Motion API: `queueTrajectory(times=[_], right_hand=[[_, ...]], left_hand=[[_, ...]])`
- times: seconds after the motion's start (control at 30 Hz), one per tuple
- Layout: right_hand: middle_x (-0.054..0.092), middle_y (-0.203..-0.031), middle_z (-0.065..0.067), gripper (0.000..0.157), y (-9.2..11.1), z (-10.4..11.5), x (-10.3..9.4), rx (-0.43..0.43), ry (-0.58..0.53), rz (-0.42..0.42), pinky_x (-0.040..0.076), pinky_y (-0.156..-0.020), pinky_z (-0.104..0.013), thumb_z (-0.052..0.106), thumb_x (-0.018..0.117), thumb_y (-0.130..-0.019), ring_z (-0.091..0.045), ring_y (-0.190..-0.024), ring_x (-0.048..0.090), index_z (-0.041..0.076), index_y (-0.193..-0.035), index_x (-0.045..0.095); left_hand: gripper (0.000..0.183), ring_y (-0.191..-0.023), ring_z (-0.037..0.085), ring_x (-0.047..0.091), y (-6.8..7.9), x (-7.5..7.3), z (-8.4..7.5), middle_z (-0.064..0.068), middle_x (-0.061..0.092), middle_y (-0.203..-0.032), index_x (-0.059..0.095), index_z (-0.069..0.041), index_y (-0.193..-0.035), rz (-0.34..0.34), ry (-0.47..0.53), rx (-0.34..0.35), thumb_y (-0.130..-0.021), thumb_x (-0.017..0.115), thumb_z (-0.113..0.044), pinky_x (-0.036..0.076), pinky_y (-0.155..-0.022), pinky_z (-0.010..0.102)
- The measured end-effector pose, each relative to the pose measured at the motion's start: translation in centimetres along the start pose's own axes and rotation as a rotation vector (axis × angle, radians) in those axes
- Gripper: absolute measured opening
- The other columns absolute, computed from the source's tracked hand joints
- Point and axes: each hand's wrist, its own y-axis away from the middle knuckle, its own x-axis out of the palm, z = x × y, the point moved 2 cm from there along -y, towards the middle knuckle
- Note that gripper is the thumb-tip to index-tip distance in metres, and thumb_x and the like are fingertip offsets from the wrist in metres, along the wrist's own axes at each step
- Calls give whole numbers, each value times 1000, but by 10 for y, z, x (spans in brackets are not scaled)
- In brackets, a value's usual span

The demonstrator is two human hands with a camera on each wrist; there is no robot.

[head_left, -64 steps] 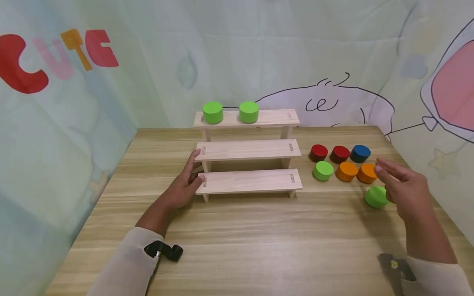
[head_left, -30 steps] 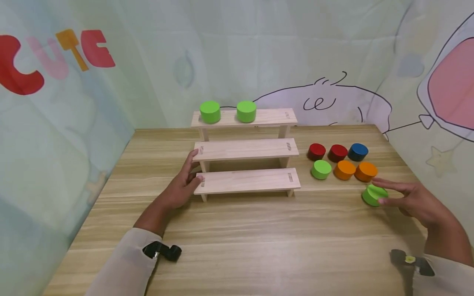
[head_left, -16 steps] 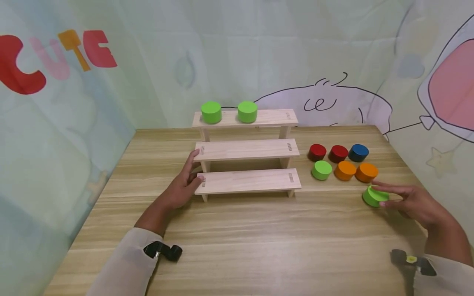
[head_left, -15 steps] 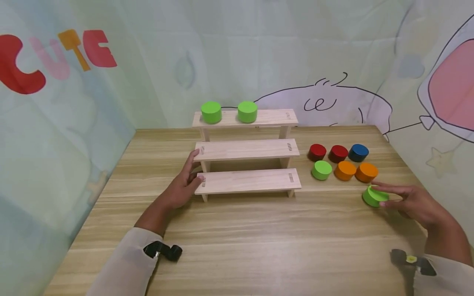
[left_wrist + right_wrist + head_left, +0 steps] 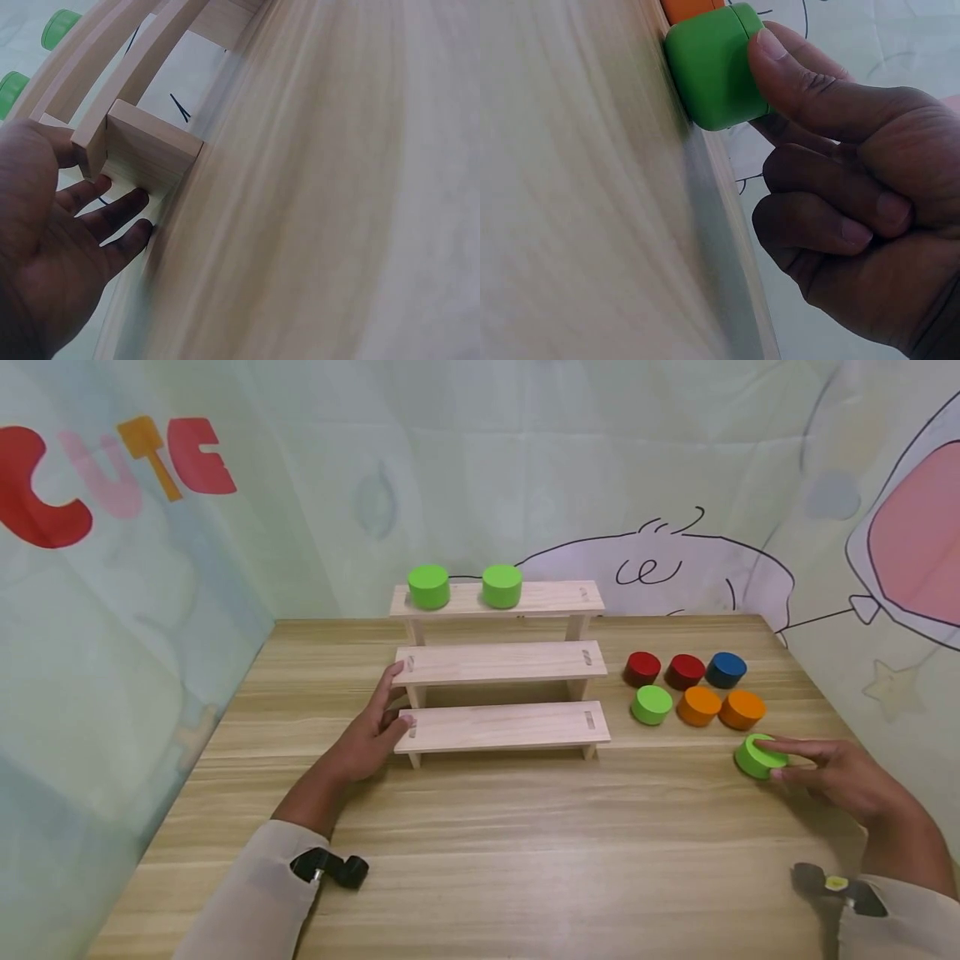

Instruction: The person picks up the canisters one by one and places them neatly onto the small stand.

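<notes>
My left hand (image 5: 371, 735) grips the left end of a three-tier wooden step shelf (image 5: 502, 727). Its thumb lies on the lowest board, and in the left wrist view the other fingertips touch the side panel (image 5: 150, 146). At the right of the table, my right hand (image 5: 851, 777) pinches a green cylindrical block (image 5: 756, 760) between thumb and fingers. The right wrist view shows this green block (image 5: 712, 67) with rounded edges and a thin seam near the thumb, while the lower fingers are curled into the palm.
Two green blocks (image 5: 429, 587) stand on the top tier. Right of the shelf, two red blocks (image 5: 642, 669) and a blue one (image 5: 727, 669) form a back row. In front of them are a green block (image 5: 651, 705) and two orange ones (image 5: 699, 707). A printed cloth (image 5: 322, 485) hangs behind.
My right hand, raised over the green block at first, has come down to the right and taken hold of it. It then stays nearly still. The left hand keeps its place on the shelf.
</notes>
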Motion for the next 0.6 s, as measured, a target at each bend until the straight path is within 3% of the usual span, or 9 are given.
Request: queueTrajectory(times=[0.13,0.2,0.33,0.47,0.53,0.6], right_hand=[[34,-168,-35,59,1,1,0,-10,-31,1,48,-107,-68,29,77,-103,-60,-149,37,12,-155,57],[33,-169,-35,58,1,1,0,-10,-35,0,47,-108,-71,30,76,-104,-62,-150,35,11,-156,57],[31,-170,-33,57,2,1,0,0,-43,3,53,-100,-51,33,74,-106,-51,-145,43,15,-157,56],[32,-171,-26,53,1,4,0,-18,-67,-17,50,-88,-31,33,71,-108,-18,-125,51,23,-158,56],[54,-166,-9,50,1,5,1,-39,-91,-43,45,-75,-26,32,72,-108,-8,-105,50,27,-156,59],[69,-145,14,48,2,6,3,-63,-141,-67,42,-64,-28,29,73,-107,-10,-84,49,31,-153,63]], left_hand=[[79,-156,58,41,0,1,-1,31,22,-177,-5,-37,-175,-3,-3,7,-118,46,-18,47,-117,70],[79,-156,58,41,0,1,-2,32,22,-177,-4,-35,-176,-2,3,11,-118,46,-17,47,-116,71],[79,-156,59,40,0,3,-2,33,23,-176,-4,-32,-176,1,9,21,-118,46,-16,47,-116,71],[79,-156,59,40,0,2,-2,33,22,-176,-3,-33,-176,-2,9,18,-118,47,-15,46,-117,71],[79,-156,59,39,0,2,-2,33,22,-176,-4,-34,-176,-1,12,12,-118,47,-15,45,-118,72],[79,-156,59,39,0,1,-2,32,21,-176,-4,-35,-176,-1,9,9,-118,47,-16,45,-118,72]])
